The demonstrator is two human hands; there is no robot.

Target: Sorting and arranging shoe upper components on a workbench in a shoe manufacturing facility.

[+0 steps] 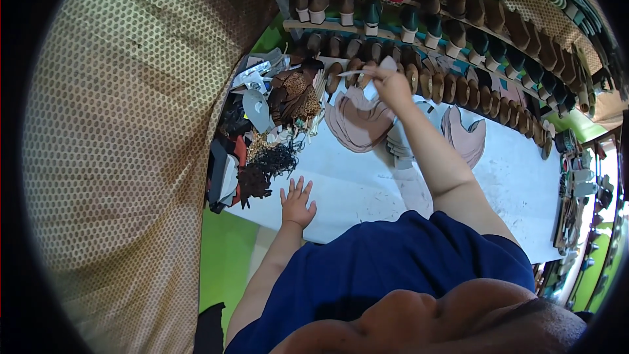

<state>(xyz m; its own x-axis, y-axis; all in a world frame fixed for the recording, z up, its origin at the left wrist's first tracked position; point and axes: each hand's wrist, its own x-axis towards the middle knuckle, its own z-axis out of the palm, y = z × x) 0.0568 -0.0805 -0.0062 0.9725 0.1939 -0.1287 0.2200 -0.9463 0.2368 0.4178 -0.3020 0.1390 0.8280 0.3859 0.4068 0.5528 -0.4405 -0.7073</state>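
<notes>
My right hand (391, 84) reaches far across the white worktable (354, 187) and pinches a thin pale cut piece (367, 71), lifted above a fanned pile of pinkish-brown leather pieces (359, 123). My left hand (297, 203) lies flat on the table near its front edge, fingers spread, holding nothing. A stack of grey-white cut pieces (401, 147) sits beside my right forearm. More pink leather pieces (466, 134) lie to the right of that arm.
Dark and patterned leather scraps (288, 101) and tangled black offcuts (272, 160) crowd the table's left end. Shelves of shoe heels and lasts (458, 39) run along the back. Tools and small parts (571, 190) line the right edge. A dotted tan wall (131, 157) stands left.
</notes>
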